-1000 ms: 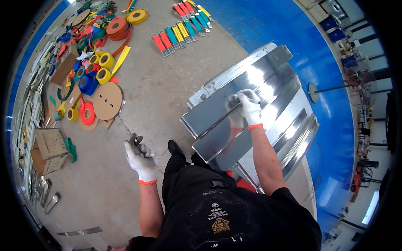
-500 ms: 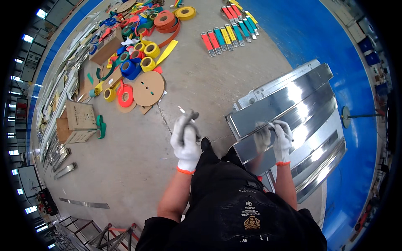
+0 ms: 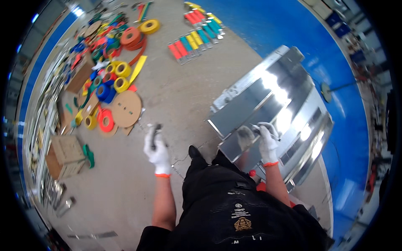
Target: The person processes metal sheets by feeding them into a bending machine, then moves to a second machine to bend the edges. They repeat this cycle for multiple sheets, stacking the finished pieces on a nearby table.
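Both hands wear white gloves with orange cuffs. My left hand [image 3: 157, 149] is raised over the floor, left of my legs, its fingers closed. A small whitish stick end shows at its fingertips, blurred; its kind cannot be made out. Over the stack of shiny metal panels [image 3: 245, 106] at the right, my right hand [image 3: 267, 140] is closed around a thin pen-like tool [image 3: 254, 126]. The tool's tip points left, above a panel's reflective face. I cannot tell whether it touches the metal.
Rolls of coloured strap [image 3: 122, 70], a round cardboard disc [image 3: 127, 109] and an open cardboard box [image 3: 66, 155] lie to the left. Red, teal and yellow strips with metal ends [image 3: 188, 45] lie in rows ahead. Blue floor [image 3: 343, 167] borders the right.
My view has turned, so the panels and floor items sit further left in it. My left hand has moved left, away from my legs. The right hand remains over the panels, still holding the thin tool.
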A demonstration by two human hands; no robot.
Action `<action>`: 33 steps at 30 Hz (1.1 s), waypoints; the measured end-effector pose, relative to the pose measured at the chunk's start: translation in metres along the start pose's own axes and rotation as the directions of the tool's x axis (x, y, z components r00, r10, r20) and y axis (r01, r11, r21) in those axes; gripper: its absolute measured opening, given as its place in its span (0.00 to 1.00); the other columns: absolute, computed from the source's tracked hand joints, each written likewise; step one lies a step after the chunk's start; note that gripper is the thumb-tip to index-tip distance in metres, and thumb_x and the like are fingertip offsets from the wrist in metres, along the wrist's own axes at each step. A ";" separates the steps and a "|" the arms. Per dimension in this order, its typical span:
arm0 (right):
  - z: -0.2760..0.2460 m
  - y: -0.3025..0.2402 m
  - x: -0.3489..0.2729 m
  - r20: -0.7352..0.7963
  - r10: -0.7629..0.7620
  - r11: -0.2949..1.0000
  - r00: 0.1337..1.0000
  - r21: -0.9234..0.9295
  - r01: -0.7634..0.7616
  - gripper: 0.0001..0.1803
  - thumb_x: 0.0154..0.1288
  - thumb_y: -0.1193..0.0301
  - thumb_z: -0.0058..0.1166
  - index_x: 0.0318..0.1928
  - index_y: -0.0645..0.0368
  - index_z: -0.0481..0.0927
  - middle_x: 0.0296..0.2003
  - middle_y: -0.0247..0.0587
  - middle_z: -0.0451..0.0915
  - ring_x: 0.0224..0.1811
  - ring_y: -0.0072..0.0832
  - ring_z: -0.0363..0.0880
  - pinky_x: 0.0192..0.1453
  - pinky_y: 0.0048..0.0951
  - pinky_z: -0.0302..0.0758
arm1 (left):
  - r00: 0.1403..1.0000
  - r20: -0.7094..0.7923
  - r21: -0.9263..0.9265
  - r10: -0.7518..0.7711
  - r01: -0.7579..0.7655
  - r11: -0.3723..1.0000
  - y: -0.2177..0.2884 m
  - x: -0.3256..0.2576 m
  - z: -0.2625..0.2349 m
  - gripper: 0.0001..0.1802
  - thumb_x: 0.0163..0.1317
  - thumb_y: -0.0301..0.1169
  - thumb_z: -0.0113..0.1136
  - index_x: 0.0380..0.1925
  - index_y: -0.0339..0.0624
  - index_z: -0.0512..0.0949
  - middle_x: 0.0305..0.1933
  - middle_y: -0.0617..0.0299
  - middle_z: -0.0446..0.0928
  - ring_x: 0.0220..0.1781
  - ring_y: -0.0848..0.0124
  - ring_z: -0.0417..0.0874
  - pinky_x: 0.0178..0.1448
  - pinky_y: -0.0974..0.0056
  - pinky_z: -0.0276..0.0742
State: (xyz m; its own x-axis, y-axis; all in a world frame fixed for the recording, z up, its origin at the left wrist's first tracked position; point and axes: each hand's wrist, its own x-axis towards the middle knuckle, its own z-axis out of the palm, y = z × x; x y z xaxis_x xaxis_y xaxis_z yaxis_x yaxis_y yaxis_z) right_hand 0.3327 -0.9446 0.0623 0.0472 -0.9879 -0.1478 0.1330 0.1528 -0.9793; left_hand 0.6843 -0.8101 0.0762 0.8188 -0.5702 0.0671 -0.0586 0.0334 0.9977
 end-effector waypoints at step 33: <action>-0.020 0.008 -0.037 -0.136 0.052 0.990 0.989 0.136 -0.033 0.12 0.78 0.70 0.52 0.53 0.63 0.80 0.42 0.40 0.84 0.40 0.25 0.85 0.49 0.29 0.82 | 0.266 0.624 -0.782 0.735 0.209 0.588 0.245 -0.071 0.007 0.25 0.68 0.66 0.52 0.25 0.63 0.78 0.30 0.53 0.81 0.24 0.60 0.81 0.23 0.61 0.71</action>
State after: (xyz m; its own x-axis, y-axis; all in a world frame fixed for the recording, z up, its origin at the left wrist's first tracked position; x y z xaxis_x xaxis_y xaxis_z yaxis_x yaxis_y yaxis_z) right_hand 0.3120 -0.9073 0.0576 -0.0810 -0.9731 -0.2158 0.2650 0.1877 -0.9458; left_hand 0.6077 -0.7665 0.3154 -0.1817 -0.6391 0.7474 0.5826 0.5423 0.6053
